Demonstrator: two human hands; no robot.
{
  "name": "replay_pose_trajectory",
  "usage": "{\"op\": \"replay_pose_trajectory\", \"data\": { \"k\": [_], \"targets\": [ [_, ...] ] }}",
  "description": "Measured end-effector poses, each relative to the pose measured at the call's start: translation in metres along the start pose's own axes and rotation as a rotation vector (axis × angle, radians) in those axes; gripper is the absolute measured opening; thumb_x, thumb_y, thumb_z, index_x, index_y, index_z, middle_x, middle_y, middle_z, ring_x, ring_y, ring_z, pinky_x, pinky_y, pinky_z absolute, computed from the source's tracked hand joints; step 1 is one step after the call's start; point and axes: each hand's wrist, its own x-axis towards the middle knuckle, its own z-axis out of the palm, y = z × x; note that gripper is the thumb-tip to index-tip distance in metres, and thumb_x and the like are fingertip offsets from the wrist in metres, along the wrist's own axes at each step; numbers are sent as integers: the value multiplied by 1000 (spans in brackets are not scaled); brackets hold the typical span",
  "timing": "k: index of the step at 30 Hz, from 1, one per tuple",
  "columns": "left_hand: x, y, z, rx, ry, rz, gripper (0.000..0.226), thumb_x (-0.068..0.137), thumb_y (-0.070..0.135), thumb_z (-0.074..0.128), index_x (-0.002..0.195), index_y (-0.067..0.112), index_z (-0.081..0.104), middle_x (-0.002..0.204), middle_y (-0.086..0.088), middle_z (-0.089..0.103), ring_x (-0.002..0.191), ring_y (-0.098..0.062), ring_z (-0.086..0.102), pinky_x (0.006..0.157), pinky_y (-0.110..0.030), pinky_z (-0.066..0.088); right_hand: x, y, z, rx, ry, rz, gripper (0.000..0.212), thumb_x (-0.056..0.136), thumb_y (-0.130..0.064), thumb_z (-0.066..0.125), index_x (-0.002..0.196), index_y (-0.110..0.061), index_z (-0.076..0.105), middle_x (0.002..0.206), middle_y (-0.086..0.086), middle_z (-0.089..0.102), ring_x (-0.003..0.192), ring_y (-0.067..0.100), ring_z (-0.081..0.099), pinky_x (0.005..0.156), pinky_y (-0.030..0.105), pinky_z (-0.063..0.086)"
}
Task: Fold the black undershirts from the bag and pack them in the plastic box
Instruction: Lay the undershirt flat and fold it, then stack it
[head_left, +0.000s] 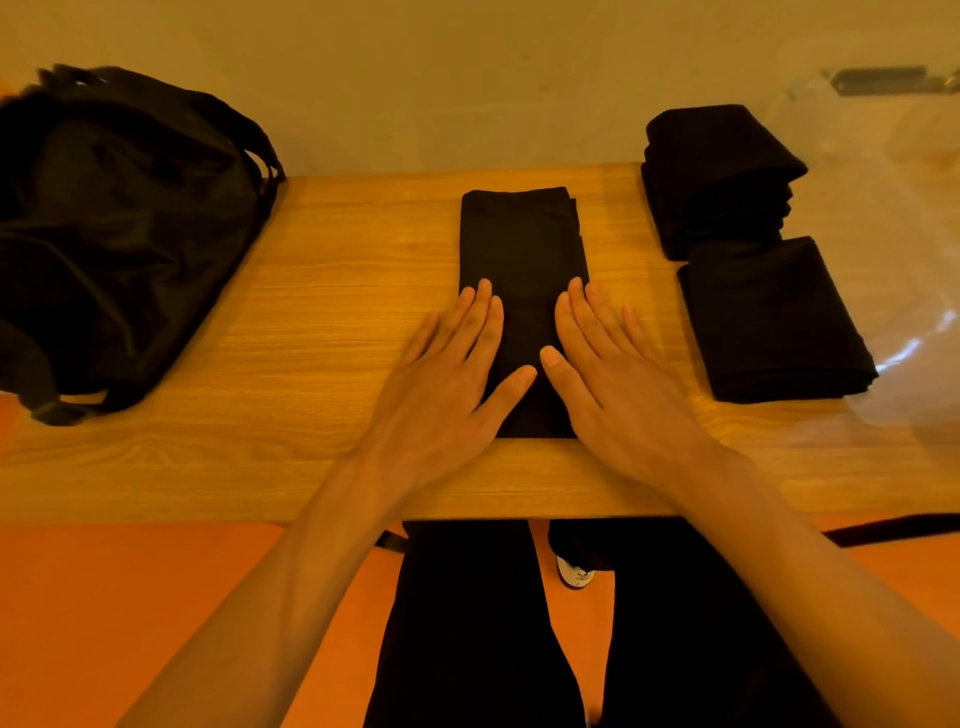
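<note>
From my remote seat I see the black undershirt (522, 270) lying in the middle of the wooden bench (311, 322), folded into a long narrow strip that runs away from the person. Both hands lie flat on its near half with fingers straight and nothing gripped. The left hand (452, 374) covers its left edge and the right hand (608, 374) its right edge, thumbs almost meeting over the cloth. To the right sit a stack of folded undershirts (717, 176) and, nearer, a single folded pile (769, 317). The clear plastic box (893, 208) shows hazily at the right edge; I cannot tell whether those piles are inside it. The black bag (119, 234) slumps at the bench's left end.
</note>
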Motion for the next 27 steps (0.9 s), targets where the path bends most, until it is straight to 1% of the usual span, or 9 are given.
{"op": "replay_pose_trajectory", "data": {
  "k": [3,7,9,10,12,16,20,23,27],
  "targets": [
    [-1,1,-2,-80,14,-2,81,93,70,-9,161,25,-6,168,9,-16,150,0,-22,127,-36,-3,-3,-1,0,99,33,12,86,88,-68,-20,160,-22,-5,167,-8,-13,148,-1,-23,124,32,-13],
    [7,1,-24,-407,34,-98,67,101,64,14,161,36,6,167,21,-11,150,6,-15,121,-23,-5,-1,-9,-28,349,35,56,71,99,-64,-6,161,-31,6,168,-9,-4,149,-5,-14,118,16,-10],
    [31,-9,-36,-420,99,-156,60,104,58,28,160,35,22,168,18,5,153,0,-1,117,-23,4,17,-11,-49,493,164,123,66,103,-55,6,154,-28,38,161,3,33,143,1,29,107,6,19],
    [49,-16,-41,-372,128,-176,58,105,55,35,157,32,32,167,13,17,153,-7,11,115,-25,13,32,-12,-59,589,237,184,63,106,-52,12,141,-22,55,145,12,53,123,9,51,91,9,35],
    [89,-31,-51,-295,185,-217,51,104,52,44,146,23,49,153,2,43,142,-17,37,111,-29,31,74,-7,-71,727,285,321,60,107,-51,23,116,-12,68,112,19,68,94,17,62,69,19,41],
    [154,-52,-50,-314,288,-291,40,100,51,53,117,17,63,113,-2,61,111,-22,57,90,-36,48,152,23,-55,510,316,400,38,103,-42,49,80,-13,52,72,3,55,63,14,53,53,28,38],
    [180,-62,-36,-305,330,-314,28,96,48,58,108,23,62,105,4,59,109,-20,56,96,-41,47,177,38,-36,366,349,396,42,100,-49,54,98,-8,61,85,7,60,73,21,61,57,36,50],
    [186,-72,-34,-353,314,-259,14,97,41,60,107,32,62,97,15,53,112,-18,53,104,-41,41,179,40,-30,338,391,351,31,101,-44,55,107,-15,64,88,1,64,73,13,61,58,26,47],
    [180,-78,-34,-495,324,-175,5,98,29,63,99,33,64,93,18,53,89,-3,53,97,-38,47,175,44,-26,436,495,396,18,99,-41,60,93,-26,67,72,-19,55,62,-3,52,49,5,37]
  ]
}}
